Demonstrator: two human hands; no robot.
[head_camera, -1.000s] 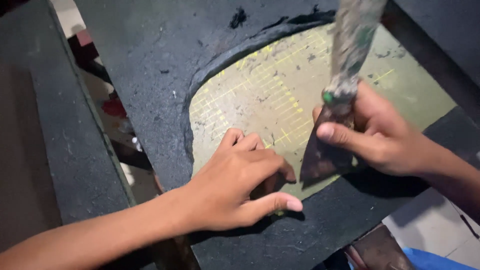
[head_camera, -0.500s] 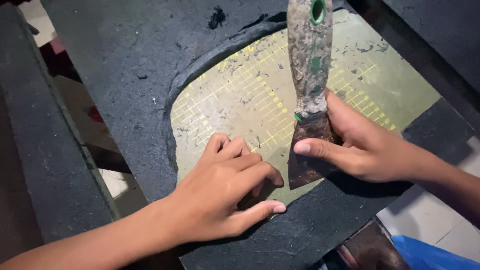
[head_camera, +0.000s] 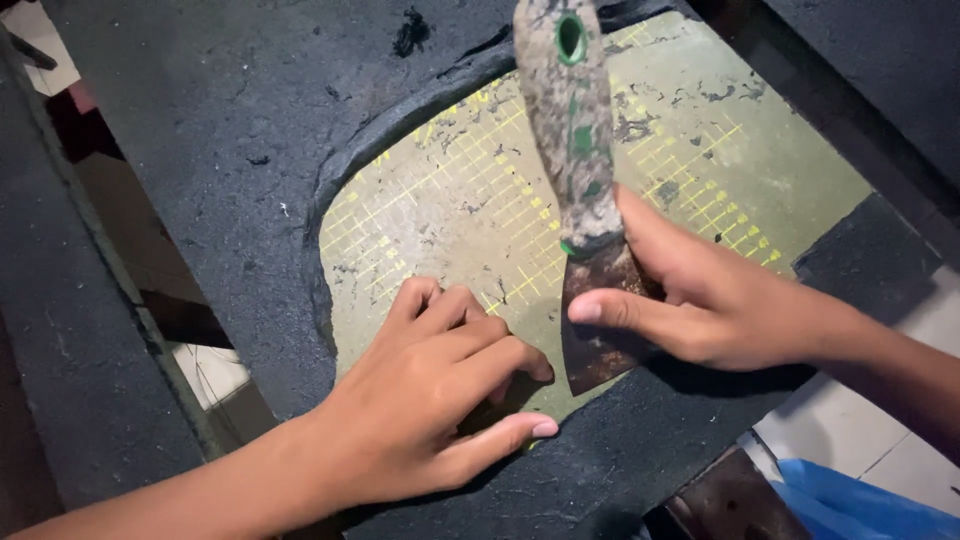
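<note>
The scraper (head_camera: 585, 200) was swung upright, gripped by the right hand (head_camera: 700, 295); the left hand (head_camera: 430, 400) (fingers spread, pressing the mat (head_camera: 450, 210)) could be nicked.

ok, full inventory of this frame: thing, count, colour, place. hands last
cutting mat: 1, olive green with yellow grid lines, centre, partly uncovered
black coating: 1 layer, dark grey-black, around the mat's bared patch
coating flecks: a few, black, top centre
scraper: 1, green handle caked with grey residue, rusty brown blade, tilted, blade edge at the coating's lower border
floor tiles: pale, seen through gaps at left and lower right
blue plastic: 1, bottom right corner
left hand: flat on the mat, fingers spread
right hand: gripping the scraper, forefinger across its blade
</note>
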